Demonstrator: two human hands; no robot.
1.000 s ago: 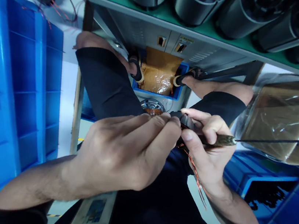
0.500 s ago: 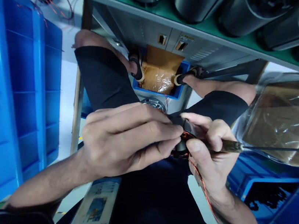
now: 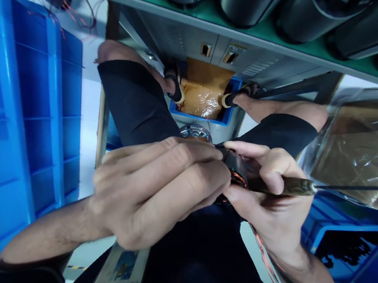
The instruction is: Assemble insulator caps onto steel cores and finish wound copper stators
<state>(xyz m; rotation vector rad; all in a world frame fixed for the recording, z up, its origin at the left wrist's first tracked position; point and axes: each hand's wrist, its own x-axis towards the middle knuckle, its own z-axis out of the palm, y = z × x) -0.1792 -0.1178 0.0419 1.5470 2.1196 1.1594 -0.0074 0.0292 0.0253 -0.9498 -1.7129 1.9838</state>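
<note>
- Noted a ribbed blue plastic bin [image 3: 21, 136] along the left side.
- Found the left hand [image 3: 158, 184] bunched against the left end of the work, with fingers folded nearly together and tips hidden; could not tell whether anything was pinched there.
- Noticed a change there: from fingertips in plain view at the copper rim half a second earlier to knuckles curled over that end. Judged this a shift of hold amid unfinished handling of the windings.
- Saw a shiny round metal part [image 3: 194, 131] just beyond the left hand.
- Located the copper-wound core [image 3: 235, 161] mid-scene, between both hands.
- Found the right hand [image 3: 273, 191] closed round the core's right side by thumb and fingers, with a wooden-handled tool [image 3: 297, 187] tucked into the same grip, pointing right.
- Saw loose copper leads [image 3: 266, 255] trailing near-right, below the right hand.
- Noted a plastic-wrapped cardboard box [image 3: 364, 147] far right.
</note>
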